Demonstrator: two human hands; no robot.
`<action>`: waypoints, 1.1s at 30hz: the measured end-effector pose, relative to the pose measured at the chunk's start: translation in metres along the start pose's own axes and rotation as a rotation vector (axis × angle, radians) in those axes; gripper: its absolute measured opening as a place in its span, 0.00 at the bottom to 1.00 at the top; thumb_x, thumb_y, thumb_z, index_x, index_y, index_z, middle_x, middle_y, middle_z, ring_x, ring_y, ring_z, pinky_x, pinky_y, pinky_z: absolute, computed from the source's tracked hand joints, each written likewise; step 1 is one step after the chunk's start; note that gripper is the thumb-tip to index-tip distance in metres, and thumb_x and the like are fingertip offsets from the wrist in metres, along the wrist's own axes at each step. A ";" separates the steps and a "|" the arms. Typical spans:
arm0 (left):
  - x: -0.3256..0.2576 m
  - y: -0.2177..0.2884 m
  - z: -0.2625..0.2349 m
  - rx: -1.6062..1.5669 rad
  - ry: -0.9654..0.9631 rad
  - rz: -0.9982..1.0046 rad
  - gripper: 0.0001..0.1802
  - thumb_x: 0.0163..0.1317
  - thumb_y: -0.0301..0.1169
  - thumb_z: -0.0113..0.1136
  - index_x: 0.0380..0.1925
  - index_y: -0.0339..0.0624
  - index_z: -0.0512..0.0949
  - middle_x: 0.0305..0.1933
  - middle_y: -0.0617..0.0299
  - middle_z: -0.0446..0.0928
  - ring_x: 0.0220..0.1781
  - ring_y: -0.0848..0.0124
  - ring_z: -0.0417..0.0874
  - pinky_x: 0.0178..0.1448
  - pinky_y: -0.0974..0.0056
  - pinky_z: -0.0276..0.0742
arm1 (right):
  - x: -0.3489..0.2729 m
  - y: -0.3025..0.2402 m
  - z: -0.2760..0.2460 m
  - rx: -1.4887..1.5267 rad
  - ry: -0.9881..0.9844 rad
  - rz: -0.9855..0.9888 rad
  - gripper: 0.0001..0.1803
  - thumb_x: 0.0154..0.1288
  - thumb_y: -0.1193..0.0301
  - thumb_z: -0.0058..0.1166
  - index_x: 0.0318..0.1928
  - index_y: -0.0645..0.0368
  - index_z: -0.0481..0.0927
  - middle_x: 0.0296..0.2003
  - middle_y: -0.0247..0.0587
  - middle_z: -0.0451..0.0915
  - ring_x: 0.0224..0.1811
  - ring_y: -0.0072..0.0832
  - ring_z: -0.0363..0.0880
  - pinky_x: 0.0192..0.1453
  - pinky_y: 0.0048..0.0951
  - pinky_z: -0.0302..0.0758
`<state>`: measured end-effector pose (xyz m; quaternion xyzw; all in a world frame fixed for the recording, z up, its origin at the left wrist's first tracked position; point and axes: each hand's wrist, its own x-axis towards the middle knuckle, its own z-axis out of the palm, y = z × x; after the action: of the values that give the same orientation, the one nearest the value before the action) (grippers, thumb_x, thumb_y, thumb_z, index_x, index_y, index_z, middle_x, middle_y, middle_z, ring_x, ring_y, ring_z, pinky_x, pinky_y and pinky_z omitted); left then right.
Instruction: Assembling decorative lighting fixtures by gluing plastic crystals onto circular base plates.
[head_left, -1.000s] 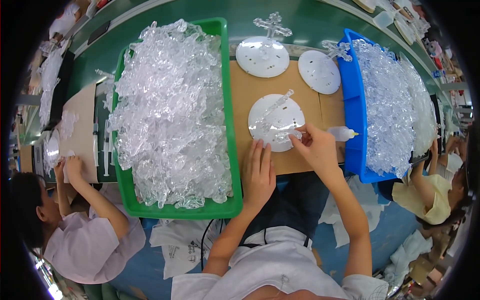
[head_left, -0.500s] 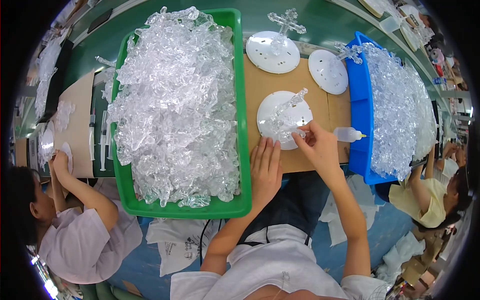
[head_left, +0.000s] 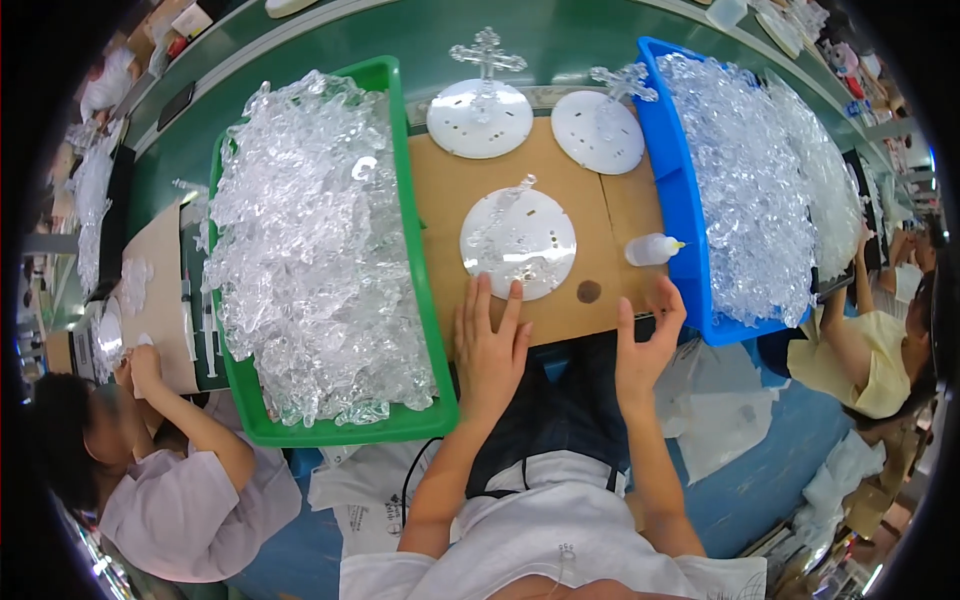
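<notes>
A round white disc (head_left: 553, 262) lies on the brown board, and a clear plastic ornament piece (head_left: 512, 218) rests on top of it. My left hand (head_left: 490, 350) is open, fingers apart, with its fingertips at the disc's near edge. My right hand (head_left: 650, 350) hangs at the board's front edge, thumb and fingers apart and nothing in them. Close beyond it lies a small translucent squeeze bottle (head_left: 650, 250) with a yellow tip. Farther back, a second white disc (head_left: 455, 125) carries an upright clear cross (head_left: 487, 55). To its right, a third disc (head_left: 598, 140) bears another clear cross (head_left: 625, 80), tilted.
A green bin (head_left: 425, 330) heaped with clear plastic pieces stands at left. At right is a blue bin (head_left: 684, 235), full of clear pieces. The brown board (head_left: 440, 190) has a dark round spot. One person (head_left: 190, 480) works at left, another (head_left: 855, 350) at right.
My right hand has let go of the clear piece and drawn back toward me, its fingers now apart. My left hand's fingers have spread. The whole view has shifted slightly.
</notes>
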<state>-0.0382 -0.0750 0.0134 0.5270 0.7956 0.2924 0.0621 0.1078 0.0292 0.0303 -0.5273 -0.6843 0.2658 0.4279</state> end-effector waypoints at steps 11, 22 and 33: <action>0.002 0.022 0.026 0.036 0.063 0.036 0.28 0.61 0.34 0.57 0.62 0.46 0.68 0.58 0.39 0.66 0.62 0.45 0.64 0.65 0.47 0.60 | 0.028 0.008 0.010 0.120 -0.021 0.094 0.27 0.53 0.70 0.67 0.51 0.61 0.69 0.42 0.44 0.80 0.42 0.29 0.78 0.48 0.27 0.72; 0.005 0.029 0.029 0.027 0.060 0.028 0.27 0.60 0.28 0.57 0.61 0.43 0.69 0.55 0.40 0.64 0.59 0.48 0.63 0.62 0.51 0.59 | -0.006 -0.003 -0.021 -0.055 -0.410 -0.039 0.20 0.49 0.66 0.68 0.43 0.57 0.78 0.29 0.41 0.82 0.30 0.33 0.82 0.33 0.28 0.76; 0.004 0.029 0.026 0.018 0.053 0.018 0.28 0.59 0.28 0.58 0.62 0.42 0.69 0.55 0.41 0.63 0.60 0.46 0.63 0.64 0.50 0.60 | 0.002 -0.007 -0.019 -0.078 -0.463 0.003 0.19 0.50 0.64 0.66 0.42 0.57 0.78 0.28 0.42 0.81 0.29 0.37 0.82 0.32 0.30 0.76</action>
<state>-0.0058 -0.0531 0.0082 0.5268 0.7948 0.2995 0.0336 0.1204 0.0274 0.0459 -0.4696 -0.7730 0.3537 0.2384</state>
